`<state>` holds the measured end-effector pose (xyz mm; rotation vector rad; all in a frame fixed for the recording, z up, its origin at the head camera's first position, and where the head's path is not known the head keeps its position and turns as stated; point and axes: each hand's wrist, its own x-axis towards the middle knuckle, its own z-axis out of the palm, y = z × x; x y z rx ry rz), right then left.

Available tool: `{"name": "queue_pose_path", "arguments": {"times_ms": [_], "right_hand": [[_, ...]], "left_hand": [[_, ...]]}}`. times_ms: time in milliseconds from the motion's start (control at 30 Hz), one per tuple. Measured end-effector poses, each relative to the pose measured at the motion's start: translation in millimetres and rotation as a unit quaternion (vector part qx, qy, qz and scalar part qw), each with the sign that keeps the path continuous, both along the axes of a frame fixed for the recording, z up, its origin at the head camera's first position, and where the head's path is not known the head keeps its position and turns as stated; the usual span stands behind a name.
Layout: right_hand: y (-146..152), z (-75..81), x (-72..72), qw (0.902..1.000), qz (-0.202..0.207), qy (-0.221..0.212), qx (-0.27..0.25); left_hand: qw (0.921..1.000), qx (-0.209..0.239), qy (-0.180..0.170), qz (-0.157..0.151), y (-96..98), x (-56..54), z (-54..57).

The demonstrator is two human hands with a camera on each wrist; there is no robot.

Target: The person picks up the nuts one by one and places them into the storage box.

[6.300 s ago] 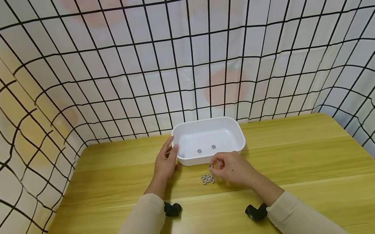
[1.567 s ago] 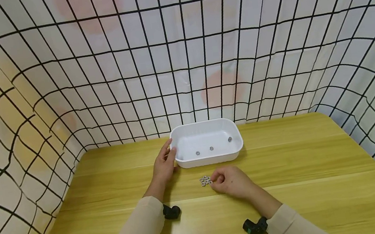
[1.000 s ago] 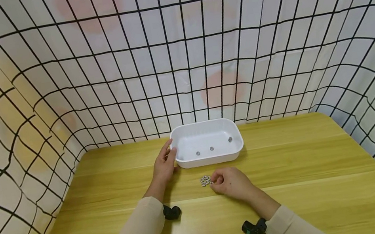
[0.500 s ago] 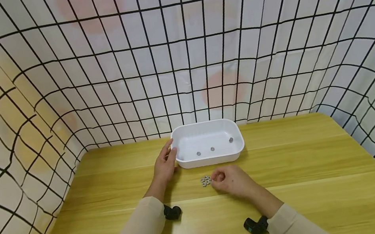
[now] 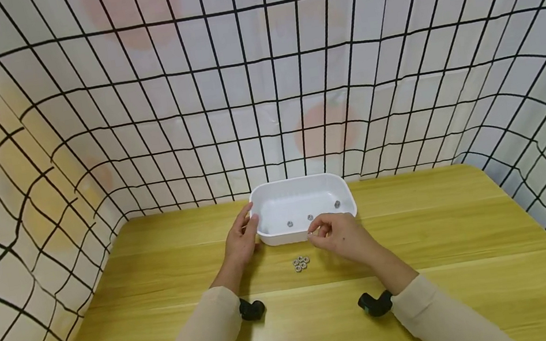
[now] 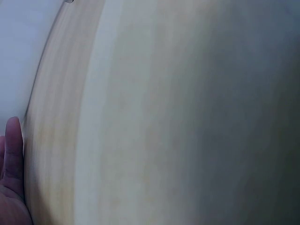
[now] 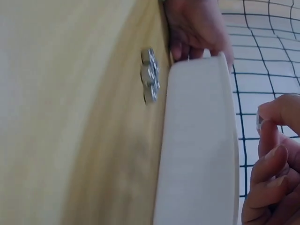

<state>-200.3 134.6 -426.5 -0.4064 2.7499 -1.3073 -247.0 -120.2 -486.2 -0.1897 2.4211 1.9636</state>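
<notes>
My right hand [image 5: 346, 237] pinches a small hex nut [image 7: 259, 121] between thumb and fingertip, held above the tray's front edge. Around the left end of the white plastic tray [image 5: 282, 238] rests my left hand [image 5: 241, 240], its fingers and thumb lying fairly straight against the outside. In the left wrist view, its thumb [image 6: 14, 152] lies along the tray wall. Three metal nuts lie apart inside the tray, one nut [image 5: 337, 204] near its right end. On the table before the tray, several more nuts [image 5: 301, 263] sit in a close cluster.
The wooden table [image 5: 159, 256] runs back to a white curtain [image 5: 162, 93] with a black grid, which also closes off both sides. A black wrist device [image 5: 253, 309] shows by the left sleeve, another black wrist device [image 5: 375, 303] by the right.
My right hand has taken a nut from the cluster and lifted it up to the tray's front edge. A third nut has appeared in the tray since the earliest frame. My left hand stays put.
</notes>
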Motion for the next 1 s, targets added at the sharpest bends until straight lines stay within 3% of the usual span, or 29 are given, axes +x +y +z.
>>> {"name": "queue_pose_path", "arguments": {"times_ms": [433,1000], "right_hand": [[5.6,14.0,-39.2,0.9966,-0.018,0.045,0.066],[6.5,2.9,-68.6,0.9941,-0.014,0.067,0.085]], "left_hand": [[1.0,-0.002,-0.002,-0.004,0.2,1.3,-0.1],[0.9999,-0.011,0.001,-0.002,1.4,1.0,-0.2]]}}
